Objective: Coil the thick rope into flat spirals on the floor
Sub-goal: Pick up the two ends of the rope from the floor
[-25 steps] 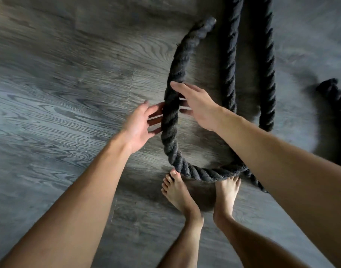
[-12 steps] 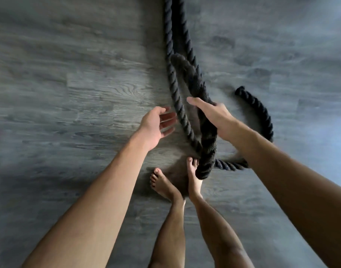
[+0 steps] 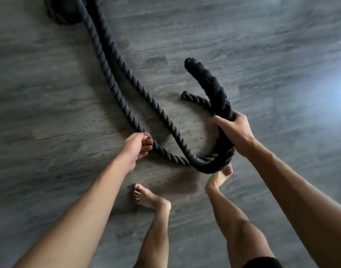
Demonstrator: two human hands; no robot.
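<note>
Gripping the thick rope [image 3: 209, 84] near its end with my right hand [image 3: 234, 132]; my left hand [image 3: 135, 148] hangs loosely curled, empty, just beside another strand.

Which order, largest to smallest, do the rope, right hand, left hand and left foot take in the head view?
1. rope, by far.
2. right hand.
3. left hand and left foot: these look alike, and the foot is farther from the camera, so I leave them unranked.

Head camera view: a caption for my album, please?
Right hand grips the thick rope near its wrapped end; left hand, loosely curled, beside another strand.
</note>
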